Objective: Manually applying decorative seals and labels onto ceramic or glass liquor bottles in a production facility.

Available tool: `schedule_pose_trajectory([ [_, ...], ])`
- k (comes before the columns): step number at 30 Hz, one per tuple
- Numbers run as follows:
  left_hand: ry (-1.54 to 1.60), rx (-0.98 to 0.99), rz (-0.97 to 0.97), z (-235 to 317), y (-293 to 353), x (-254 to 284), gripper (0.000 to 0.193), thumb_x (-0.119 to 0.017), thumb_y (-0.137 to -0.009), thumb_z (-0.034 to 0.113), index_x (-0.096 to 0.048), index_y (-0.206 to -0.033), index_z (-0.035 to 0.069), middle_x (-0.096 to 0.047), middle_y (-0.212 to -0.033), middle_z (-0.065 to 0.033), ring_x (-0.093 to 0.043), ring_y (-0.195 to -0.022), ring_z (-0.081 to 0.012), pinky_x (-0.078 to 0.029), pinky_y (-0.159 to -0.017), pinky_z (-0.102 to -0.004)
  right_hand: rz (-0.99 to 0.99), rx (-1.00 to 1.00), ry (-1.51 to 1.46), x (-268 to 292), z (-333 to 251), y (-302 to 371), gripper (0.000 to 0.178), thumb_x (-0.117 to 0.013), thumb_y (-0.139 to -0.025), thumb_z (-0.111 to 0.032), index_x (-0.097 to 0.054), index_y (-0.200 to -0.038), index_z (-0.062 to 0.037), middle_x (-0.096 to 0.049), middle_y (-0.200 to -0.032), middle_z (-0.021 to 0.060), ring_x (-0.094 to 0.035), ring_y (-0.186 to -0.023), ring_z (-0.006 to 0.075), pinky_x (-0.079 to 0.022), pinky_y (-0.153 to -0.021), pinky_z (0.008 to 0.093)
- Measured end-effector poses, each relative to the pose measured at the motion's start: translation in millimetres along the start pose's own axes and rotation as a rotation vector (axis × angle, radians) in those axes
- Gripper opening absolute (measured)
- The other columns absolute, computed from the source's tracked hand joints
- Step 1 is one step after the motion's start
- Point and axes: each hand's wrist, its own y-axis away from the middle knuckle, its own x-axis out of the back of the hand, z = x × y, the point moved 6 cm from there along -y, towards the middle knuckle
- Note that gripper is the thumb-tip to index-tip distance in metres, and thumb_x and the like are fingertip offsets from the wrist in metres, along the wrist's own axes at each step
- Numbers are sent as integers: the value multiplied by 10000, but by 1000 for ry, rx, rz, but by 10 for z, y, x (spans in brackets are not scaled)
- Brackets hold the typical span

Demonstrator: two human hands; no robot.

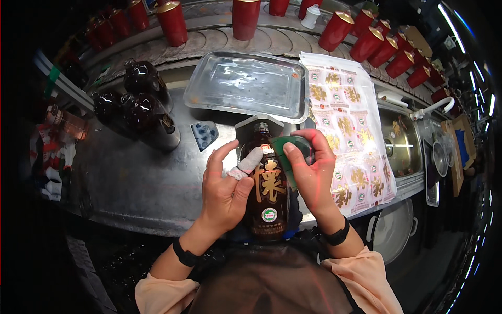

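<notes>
Nearest to the person, a dark brown glass bottle with gold characters on its front (270,191) lies lengthwise between both hands, its base toward the body and its neck pointing far, resting in a grey holder at the near edge of the metal worktop (130,183). The left hand (226,186) holds the bottle from the left side; its thumb, wrapped in white tape, presses on the upper part of the label, and the other fingers are half spread. The right hand (312,170) pinches a green translucent flat scraper (293,152) between thumb and fingers and keeps it against the right shoulder of the bottle. Both wrists carry black bands.

To the right of the bottle lies a long white sheet of red and gold labels (348,131). A little farther left stands a small blue ribbed sponge holder (204,134); what is in it I cannot tell. Farther left a group of dark glass bottles (138,104) stands upright. Behind the hands is a shallow rectangular steel tray (246,83), with only wet marks inside. On the far right is a steel sink with a white tap (402,146). At the far edge, red cylindrical tins with gold lids (246,18) stand in a curved row. The room around is dark.
</notes>
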Motion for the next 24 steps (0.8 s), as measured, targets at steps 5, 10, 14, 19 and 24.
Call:
schedule_pose_trajectory([
  [5, -50, 8, 33, -93, 147, 57, 402, -547, -1001, 312, -705, -1020, -57, -452, -1404, -253, -489, -1236, -387, -384, -1044, -443, 72, 22, 76, 298, 152, 6, 185, -691, -862, -29, -637, -1035, 2, -645, -897, 42, -580, -830, 92, -481, -744, 255],
  [10, -13, -15, 96, 50, 85, 120, 408, -551, -999, 316, -691, -1149, -37, -412, -1447, -247, -456, -1284, -382, -363, -1074, -431, -210, 495, 305, -30, -414, 55, 243, -752, -732, 21, -740, -962, -57, -655, -866, 81, -612, -835, 225, -481, -727, 309],
  [14, -39, 0, -11, 3, 143, 23, 399, -528, -1014, 277, -672, -1190, -51, -407, -1459, -253, -429, -1330, -379, -352, -1092, -423, -259, 475, 321, 20, -404, 217, 214, -758, -751, -1, -725, -960, -34, -667, -883, 73, -619, -807, 182, -491, -726, 296],
  [19, 43, 40, -1, 18, 99, 66, 435, -469, -1043, 270, -632, -1207, -99, -348, -1504, -229, -415, -1356, -369, -331, -1121, -453, -25, 22, 74, 152, 11, -66, 179, -723, -849, -44, -633, -993, 11, -657, -865, 27, -585, -794, 65, -482, -719, 225],
  [24, 123, 14, -71, 42, 1, -19, 462, -466, -1048, 312, -650, -1195, -85, -359, -1490, -224, -424, -1344, -371, -333, -1114, -451, -4, -3, -91, 180, -2, 17, 189, -732, -840, -40, -621, -986, 6, -653, -865, 29, -577, -781, 70, -473, -705, 223],
])
